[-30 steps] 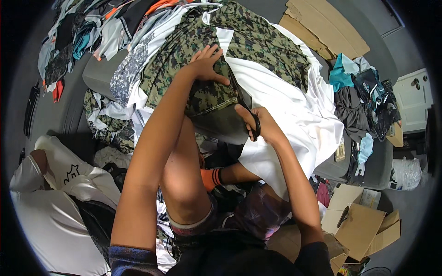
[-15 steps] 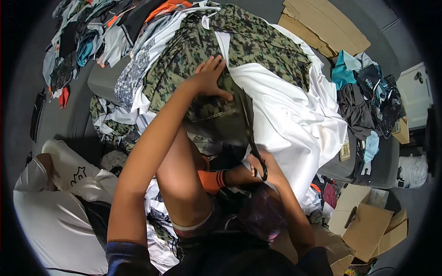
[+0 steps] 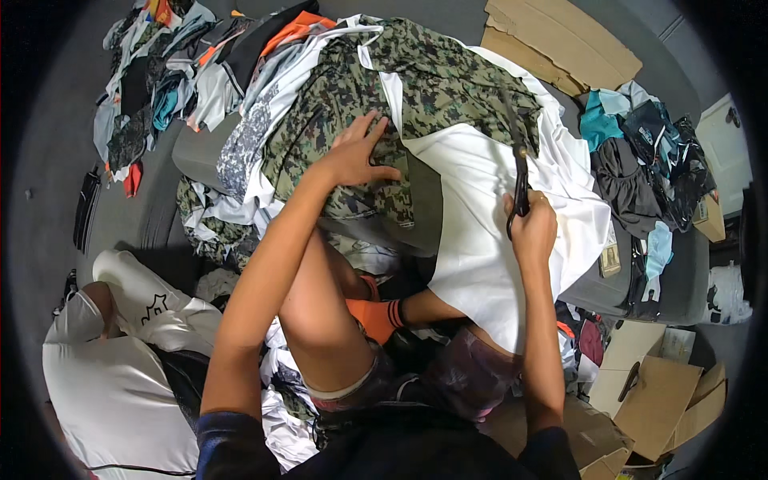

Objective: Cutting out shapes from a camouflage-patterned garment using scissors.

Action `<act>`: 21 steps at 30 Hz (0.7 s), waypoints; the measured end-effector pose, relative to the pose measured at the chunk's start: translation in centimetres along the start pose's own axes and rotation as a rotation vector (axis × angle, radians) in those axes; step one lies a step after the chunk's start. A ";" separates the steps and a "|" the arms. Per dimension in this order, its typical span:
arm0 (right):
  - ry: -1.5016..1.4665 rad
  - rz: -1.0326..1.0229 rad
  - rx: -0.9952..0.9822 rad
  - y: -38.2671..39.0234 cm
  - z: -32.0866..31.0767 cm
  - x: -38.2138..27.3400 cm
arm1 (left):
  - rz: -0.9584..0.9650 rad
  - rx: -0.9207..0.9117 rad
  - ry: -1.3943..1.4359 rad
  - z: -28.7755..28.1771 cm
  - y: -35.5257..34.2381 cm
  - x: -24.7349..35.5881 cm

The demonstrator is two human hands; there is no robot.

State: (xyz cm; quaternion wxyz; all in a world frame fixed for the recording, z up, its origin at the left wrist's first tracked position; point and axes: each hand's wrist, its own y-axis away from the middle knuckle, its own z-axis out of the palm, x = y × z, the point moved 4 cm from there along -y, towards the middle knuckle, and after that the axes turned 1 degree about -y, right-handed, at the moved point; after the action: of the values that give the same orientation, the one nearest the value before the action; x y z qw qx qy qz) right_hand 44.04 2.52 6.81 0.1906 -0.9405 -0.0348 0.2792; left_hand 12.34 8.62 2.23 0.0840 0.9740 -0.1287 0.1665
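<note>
My left hand (image 3: 356, 158) lies with spread fingers on the camouflage-print fabric (image 3: 456, 80), near a cut edge where grey seat surface (image 3: 426, 196) shows. Black-handled scissors (image 3: 521, 180) are in my right hand (image 3: 534, 230), its fingers closed round the handles. Their blades point away from me, above white fabric (image 3: 472, 264) that drapes down over my right leg. A narrow white strip (image 3: 391, 92) runs between the camouflage pieces.
Cloth scraps (image 3: 160, 72) hang at the far left, and teal and black pieces (image 3: 632, 152) lie at right. Flat cardboard (image 3: 560, 44) rests at the back. An open cardboard box (image 3: 648, 392) stands lower right; a stuffed white bag (image 3: 120, 392) is lower left.
My right hand has carried the scissors up and to the right, away from the camouflage edge and over the white fabric. My left hand still presses on the camouflage cloth.
</note>
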 end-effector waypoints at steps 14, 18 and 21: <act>0.301 0.122 -0.346 0.8 -5.6 3.1 | -0.287 -0.166 -0.138 -0.7 3.6 0.3; 0.311 0.144 -0.289 1.8 -8.0 3.0 | -0.239 -0.152 -0.068 -0.3 3.1 1.0; 0.238 0.090 -0.320 2.3 -8.3 1.6 | -0.264 -0.116 -0.068 -0.5 3.5 0.7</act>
State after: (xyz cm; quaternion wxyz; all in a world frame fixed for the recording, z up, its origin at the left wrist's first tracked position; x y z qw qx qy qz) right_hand 49.79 -2.18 11.55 0.0288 -0.9858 -0.0141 0.1650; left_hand 11.84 5.25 3.32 0.1568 0.9811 -0.0117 0.1130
